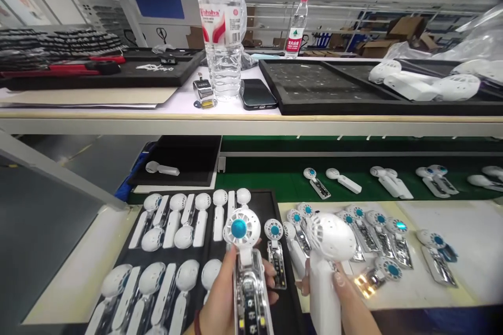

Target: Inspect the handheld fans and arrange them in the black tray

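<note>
Wrapped round a handheld fan with a blue centre and a clear handle (251, 293) is my left hand (222, 293); circuit parts show inside that handle. Just to the right, my right hand (349, 293) holds a white fan (332, 241) upright, its plain back towards me. Both fans are above the front of the bench, apart from each other. Rows of white fans lie in a black tray (271, 201) at the left. Another blue-centred fan (274, 230) lies at the tray's right side, close behind my left fingers.
Several fans lie on the white bench (471, 230) at the right, one with lit lights (365, 285). More fans rest on a green belt (267, 172) behind. The shelf (251, 126) above holds a large bottle (222, 36), a phone (257, 94) and black trays (322, 84).
</note>
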A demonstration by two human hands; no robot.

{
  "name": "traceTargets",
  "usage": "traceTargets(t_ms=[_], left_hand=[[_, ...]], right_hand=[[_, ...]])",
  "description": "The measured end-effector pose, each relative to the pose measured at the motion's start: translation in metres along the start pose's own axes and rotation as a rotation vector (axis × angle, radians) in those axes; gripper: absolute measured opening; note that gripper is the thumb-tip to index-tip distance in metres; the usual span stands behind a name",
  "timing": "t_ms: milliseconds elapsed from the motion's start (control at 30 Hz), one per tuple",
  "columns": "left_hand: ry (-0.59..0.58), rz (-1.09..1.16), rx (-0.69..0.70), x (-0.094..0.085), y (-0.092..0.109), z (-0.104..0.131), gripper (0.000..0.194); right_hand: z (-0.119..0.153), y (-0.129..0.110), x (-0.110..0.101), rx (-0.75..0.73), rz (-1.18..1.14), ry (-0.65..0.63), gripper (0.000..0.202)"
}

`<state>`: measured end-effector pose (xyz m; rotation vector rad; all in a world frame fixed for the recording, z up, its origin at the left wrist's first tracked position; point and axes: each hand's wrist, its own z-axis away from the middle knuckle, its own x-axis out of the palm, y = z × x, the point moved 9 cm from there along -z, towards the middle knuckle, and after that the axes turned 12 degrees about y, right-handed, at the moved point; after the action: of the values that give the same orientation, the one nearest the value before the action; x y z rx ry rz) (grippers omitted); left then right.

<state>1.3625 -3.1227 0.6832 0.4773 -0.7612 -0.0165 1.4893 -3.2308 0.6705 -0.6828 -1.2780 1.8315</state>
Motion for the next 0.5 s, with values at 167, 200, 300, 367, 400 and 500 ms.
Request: traceTargets(t_ms=[167, 200, 300, 367, 400, 500], left_hand=[[0.038, -0.079, -0.05, -0.011, -0.003, 0.011, 0.05], [0.047, -0.075, -0.045, -0.012, -0.003, 0.012, 0.051], [0.116, -0.079, -0.022, -0.02, -0.002, 0.012, 0.058], [0.165, -0.112, -0.027, -0.026, -0.005, 0.011, 0.063], [0.18, -0.12, -0.032, -0.028, -0.006, 0.011, 0.063], [0.153, -0.089, -0.042, -0.029, -0.008, 0.013, 0.059]], right_hand=[[0.024, -0.005, 0.024, 0.194, -0.113, -0.173, 0.042], [0.028, -0.003, 0.027, 0.229, -0.129, -0.175, 0.042], [0.039, 0.004, 0.031, 0.368, -0.287, -0.11, 0.046], [0.048, 0.011, 0.037, 0.485, -0.4, -0.096, 0.051], [0.051, 0.013, 0.04, 0.533, -0.429, -0.1, 0.053], [0.053, 0.015, 0.049, 0.571, -0.43, -0.122, 0.053]])
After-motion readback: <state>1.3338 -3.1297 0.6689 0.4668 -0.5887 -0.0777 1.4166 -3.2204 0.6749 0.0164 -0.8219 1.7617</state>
